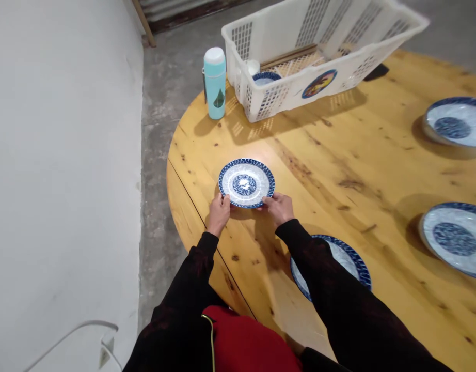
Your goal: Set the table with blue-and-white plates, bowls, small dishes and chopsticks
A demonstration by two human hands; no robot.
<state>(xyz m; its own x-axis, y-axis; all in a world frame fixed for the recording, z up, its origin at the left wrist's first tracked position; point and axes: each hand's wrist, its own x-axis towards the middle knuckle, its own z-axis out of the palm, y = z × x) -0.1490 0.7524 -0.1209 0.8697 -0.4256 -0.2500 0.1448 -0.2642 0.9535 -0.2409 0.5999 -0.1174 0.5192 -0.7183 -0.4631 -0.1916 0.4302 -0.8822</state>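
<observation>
A round white plate (244, 183) with a dark blue patterned rim and a blue centre medallion is gripped between my two hands. My left hand (220, 211) pinches its near left edge, thumb on top. At the near right edge, my right hand (279, 207) holds the rim the same way, its lower fingers hidden under the plate. Whether the plate touches the table or hovers just over it, I cannot tell. Beneath my right forearm lies a second blue-rimmed plate (344, 253), partly covered by the sleeve.
Two blue-and-white bowls (455, 238) stand on the right of the round wooden table (319, 170). A white plastic crate (292, 95) at the back holds a blue-rimmed dish and a white item. Beside it stands a turquoise bottle (215, 85). A white wall (63, 155) borders the left.
</observation>
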